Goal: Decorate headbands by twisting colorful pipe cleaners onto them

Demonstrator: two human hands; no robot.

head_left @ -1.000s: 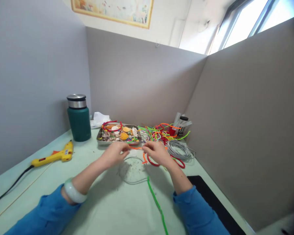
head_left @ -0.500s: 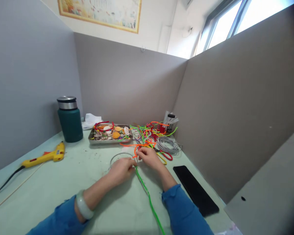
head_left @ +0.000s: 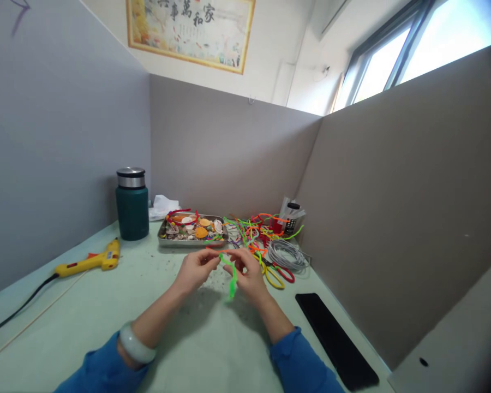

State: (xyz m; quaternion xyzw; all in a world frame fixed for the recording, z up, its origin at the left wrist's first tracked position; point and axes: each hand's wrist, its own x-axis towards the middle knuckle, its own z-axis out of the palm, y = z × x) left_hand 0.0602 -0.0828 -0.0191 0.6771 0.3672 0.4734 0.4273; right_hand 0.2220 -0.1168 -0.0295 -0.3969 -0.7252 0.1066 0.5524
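Note:
My left hand (head_left: 193, 269) and my right hand (head_left: 249, 275) meet over the middle of the table, both with fingers pinched. Between them is a bright green pipe cleaner (head_left: 233, 283); its upper end is at my left fingertips. The lower part hangs down beside my right fingers, blurred by motion. A short piece of orange pipe cleaner (head_left: 217, 250) shows just above the fingertips; whether it is joined to the green one I cannot tell. The grey wire hoop is not visible now.
Behind my hands stands a metal tray (head_left: 192, 244) of shells. To its right lie tangled pipe cleaners (head_left: 251, 226), coiled grey wire (head_left: 286, 255) and scissors (head_left: 285, 273). A yellow glue gun (head_left: 88, 263) and green flask (head_left: 132, 213) are left, a black strip (head_left: 335, 341) right.
The long green strand that trailed toward me is now drawn up short between my hands. My right hand has come lower, and the view has tilted up and shifted left.

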